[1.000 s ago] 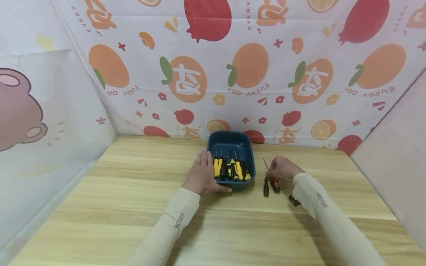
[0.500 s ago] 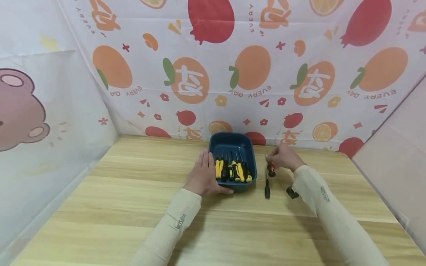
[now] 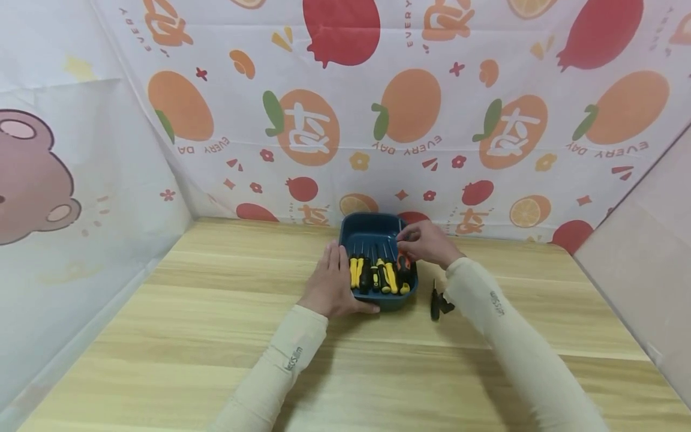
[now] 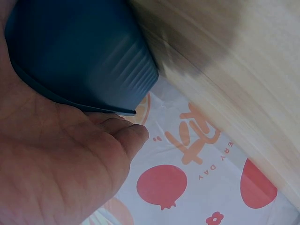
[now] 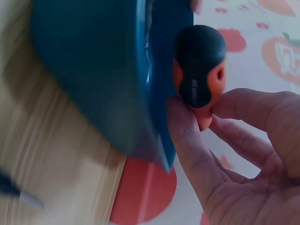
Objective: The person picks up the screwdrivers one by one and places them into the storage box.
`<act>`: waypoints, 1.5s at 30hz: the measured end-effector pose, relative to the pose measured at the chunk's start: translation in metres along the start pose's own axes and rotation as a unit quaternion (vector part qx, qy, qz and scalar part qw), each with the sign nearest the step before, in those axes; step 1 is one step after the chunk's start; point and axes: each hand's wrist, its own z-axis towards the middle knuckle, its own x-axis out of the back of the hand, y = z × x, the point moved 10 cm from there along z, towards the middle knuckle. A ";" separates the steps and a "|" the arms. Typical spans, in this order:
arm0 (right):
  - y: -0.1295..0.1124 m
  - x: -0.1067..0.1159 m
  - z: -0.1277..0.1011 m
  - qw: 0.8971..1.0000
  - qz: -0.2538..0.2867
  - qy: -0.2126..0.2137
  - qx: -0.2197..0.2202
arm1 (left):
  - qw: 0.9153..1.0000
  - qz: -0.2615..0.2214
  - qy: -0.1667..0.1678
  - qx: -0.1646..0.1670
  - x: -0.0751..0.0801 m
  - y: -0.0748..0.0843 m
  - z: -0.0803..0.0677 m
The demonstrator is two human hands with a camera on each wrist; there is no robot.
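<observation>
Holding an orange-and-black screwdriver (image 3: 402, 263) by its handle between curled fingertips (image 5: 187, 136), the right hand (image 3: 426, 243) hovers over the right side of the dark blue tray (image 3: 372, 228), just beside the yellow-and-black screwdrivers (image 3: 375, 276) lying side by side in it. The left hand (image 3: 330, 282) lies flat with straight fingers against the tray's left wall, gripping nothing, and appears to steady it on the wooden worktop (image 3: 216, 336). To do this placement well, it seems best to keep the screwdriver parallel with the row, handle toward the near rim, and lower it into the gap at the right end before loosening the pinch, so it does not ride up on its neighbour or tip over the wall. The left palm should keep pressing lightly so the tray does not slide. A black screwdriver (image 3: 433, 303) and a small black piece beside it lie on the worktop just right of the tray.
</observation>
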 end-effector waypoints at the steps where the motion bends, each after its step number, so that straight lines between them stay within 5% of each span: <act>1: -0.004 -0.005 0.003 1.000 0.002 -0.007 0.000 | 1.000 0.000 0.001 -0.001 0.000 0.000 0.000; 15: -0.009 -0.060 0.030 0.997 -0.051 -0.051 -0.006 | 1.000 0.012 -0.005 0.001 -0.002 0.001 0.001; 36: -0.014 -0.069 0.034 0.993 -0.092 -0.076 -0.011 | 1.000 -0.006 0.002 0.003 0.001 0.001 0.003; 45: -0.012 -0.056 0.030 0.996 -0.045 -0.073 0.007 | 1.000 0.018 -0.005 0.001 0.001 0.003 0.005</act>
